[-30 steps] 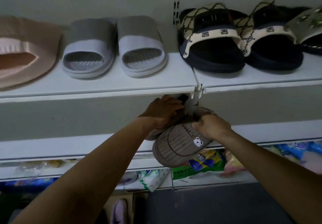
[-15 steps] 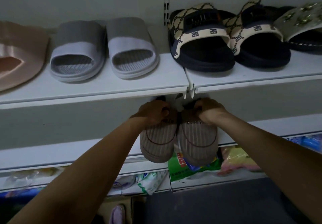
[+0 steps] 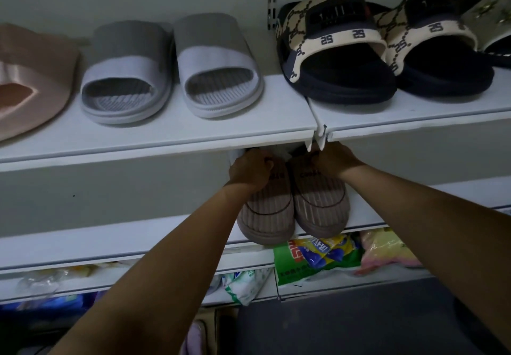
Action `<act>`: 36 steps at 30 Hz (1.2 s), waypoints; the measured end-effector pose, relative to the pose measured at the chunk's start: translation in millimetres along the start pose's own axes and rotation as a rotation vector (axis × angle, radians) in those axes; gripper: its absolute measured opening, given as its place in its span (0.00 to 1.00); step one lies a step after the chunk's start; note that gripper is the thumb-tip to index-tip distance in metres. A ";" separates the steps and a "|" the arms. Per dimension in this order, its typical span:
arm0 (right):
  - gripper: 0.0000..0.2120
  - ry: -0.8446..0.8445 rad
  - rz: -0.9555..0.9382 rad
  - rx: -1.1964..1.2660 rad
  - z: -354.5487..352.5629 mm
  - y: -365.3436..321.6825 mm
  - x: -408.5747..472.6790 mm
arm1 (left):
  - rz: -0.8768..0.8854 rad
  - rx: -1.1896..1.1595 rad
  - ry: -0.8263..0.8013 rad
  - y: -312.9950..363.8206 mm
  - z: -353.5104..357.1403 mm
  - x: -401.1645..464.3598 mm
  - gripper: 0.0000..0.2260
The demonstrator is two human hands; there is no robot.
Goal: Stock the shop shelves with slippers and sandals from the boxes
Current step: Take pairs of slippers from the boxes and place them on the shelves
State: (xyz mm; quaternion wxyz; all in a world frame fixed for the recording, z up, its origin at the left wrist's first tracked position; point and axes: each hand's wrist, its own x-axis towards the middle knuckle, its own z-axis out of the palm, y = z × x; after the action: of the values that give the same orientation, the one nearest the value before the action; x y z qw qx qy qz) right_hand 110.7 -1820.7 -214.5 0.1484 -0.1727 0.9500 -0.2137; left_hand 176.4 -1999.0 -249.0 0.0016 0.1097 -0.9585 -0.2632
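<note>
While arms reach forward, hands grip striped slippers on shelf.

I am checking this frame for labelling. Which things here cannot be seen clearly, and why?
All in the head view:
- Heel ends of the striped slippers: hidden behind the upper shelf edge and both hands.
- Fingers of the left hand and right hand: partly hidden under that edge.
- Pink item: cut off by the left frame edge.
- Packets below: print unreadable, dim.

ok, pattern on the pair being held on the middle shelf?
Striped slippers: brownish ribbed stripes with a dark piping line; head view.
</note>
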 end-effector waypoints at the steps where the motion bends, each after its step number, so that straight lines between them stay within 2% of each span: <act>1: 0.03 0.010 -0.005 0.003 0.9 0.2 -0.1 | -0.005 0.017 0.004 0.3 3.2 -0.1 0.13; 8: 0.12 0.043 -0.059 -0.075 3.7 5.0 -5.9 | 0.010 0.067 0.036 3.9 2.5 -10.1 0.14; 11: 0.14 0.199 -0.134 -0.207 6.5 6.3 -30.3 | 0.007 0.056 0.063 7.3 -8.4 -30.4 0.17; 13: 0.13 0.345 -0.217 -0.297 10.4 6.4 -57.4 | 0.039 0.115 0.154 8.6 -14.9 -56.0 0.15; 15: 0.13 0.384 -0.263 -0.341 15.1 6.3 -87.2 | 0.083 0.197 0.230 8.9 -18.9 -89.7 0.11; 19: 0.13 0.352 -0.324 -0.456 29.0 8.0 -149.6 | 0.067 0.166 0.275 11.6 -19.3 -166.4 0.11; 22: 0.13 0.323 -0.370 -0.446 45.6 9.7 -195.6 | 0.028 0.127 0.279 9.0 -10.3 -225.9 0.11; 29: 0.15 0.159 -0.456 -0.472 114.7 2.9 -271.9 | -0.117 0.011 0.098 -26.7 34.5 -352.2 0.11; 36: 0.14 -0.068 -0.517 -0.403 191.3 -28.4 -307.8 | -0.327 -0.072 -0.028 -91.1 59.6 -433.5 0.11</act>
State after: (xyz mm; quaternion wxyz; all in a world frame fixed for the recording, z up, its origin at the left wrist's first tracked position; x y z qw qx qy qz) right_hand 462.2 -1792.2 -302.9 0.0837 -0.4411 0.8923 -0.0464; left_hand 614.9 -1953.6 -322.6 -0.0508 0.2607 -0.9177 -0.2954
